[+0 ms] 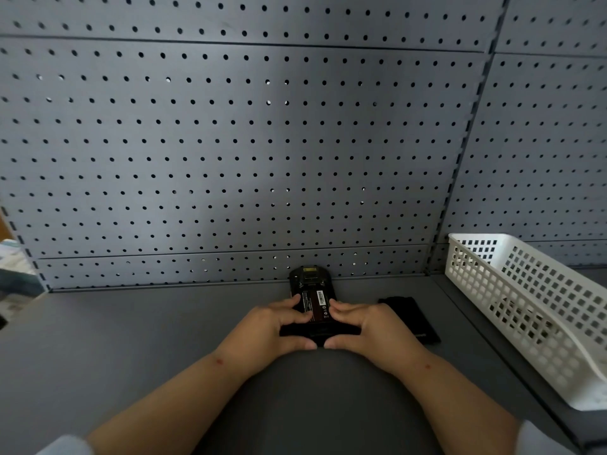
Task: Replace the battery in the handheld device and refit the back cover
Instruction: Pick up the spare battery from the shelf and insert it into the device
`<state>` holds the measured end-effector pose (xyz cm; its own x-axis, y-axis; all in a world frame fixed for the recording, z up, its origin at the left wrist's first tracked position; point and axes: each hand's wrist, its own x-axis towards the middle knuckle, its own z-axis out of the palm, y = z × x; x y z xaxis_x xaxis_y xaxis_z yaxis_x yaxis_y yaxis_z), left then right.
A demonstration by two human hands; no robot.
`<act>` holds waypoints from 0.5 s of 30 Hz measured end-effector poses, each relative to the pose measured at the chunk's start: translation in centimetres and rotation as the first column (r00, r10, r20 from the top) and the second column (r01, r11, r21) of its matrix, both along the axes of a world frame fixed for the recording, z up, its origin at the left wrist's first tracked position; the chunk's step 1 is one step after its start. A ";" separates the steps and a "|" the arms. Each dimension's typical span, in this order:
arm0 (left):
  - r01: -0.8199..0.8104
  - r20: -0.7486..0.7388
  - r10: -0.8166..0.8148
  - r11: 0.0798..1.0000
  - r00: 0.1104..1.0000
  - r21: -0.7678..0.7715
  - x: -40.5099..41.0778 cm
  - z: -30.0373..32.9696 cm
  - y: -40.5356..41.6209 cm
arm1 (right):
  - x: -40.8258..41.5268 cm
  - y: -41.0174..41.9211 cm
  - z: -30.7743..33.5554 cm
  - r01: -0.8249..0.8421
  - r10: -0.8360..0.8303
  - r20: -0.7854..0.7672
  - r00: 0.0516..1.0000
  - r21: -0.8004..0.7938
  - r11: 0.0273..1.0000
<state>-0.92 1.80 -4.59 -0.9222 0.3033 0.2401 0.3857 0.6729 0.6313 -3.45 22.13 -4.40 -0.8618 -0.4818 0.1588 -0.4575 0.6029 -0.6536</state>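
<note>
A black handheld device (307, 278) lies face down on the grey table, its far end near the pegboard wall. A black battery (314, 303) with white labels sits in its open back. My left hand (266, 330) grips the device's left side, fingertips on the battery's left edge. My right hand (369, 326) grips the right side, fingertips on the battery's right edge. Both thumbs meet at the device's near end. A flat black back cover (412, 318) lies on the table just right of my right hand.
A white perforated plastic basket (538, 310) stands at the right on a raised shelf edge. A grey pegboard wall (230, 142) rises directly behind the device. Blurred items show at the far left edge (13, 274).
</note>
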 end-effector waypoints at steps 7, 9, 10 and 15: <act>-0.067 -0.068 0.070 0.997 0.995 0.034 -0.2 -0.3 -0.1 | 0.0 0.2 0.2 0.043 -0.041 0.031 0.999 -0.066 0.997; -0.102 -0.036 0.103 0.994 0.994 0.037 -0.4 -0.4 -0.1 | -0.2 0.2 0.2 0.060 -0.057 0.047 0.997 -0.065 0.996; -0.112 -0.027 0.112 0.994 0.993 0.011 -0.5 -0.5 -0.1 | -0.4 0.2 0.3 0.071 -0.066 0.066 0.996 -0.066 0.995; -0.126 -0.009 0.125 0.989 0.992 -0.075 -1.1 -0.4 -0.2 | -1.0 0.0 0.6 0.102 -0.089 0.140 0.986 -0.087 0.991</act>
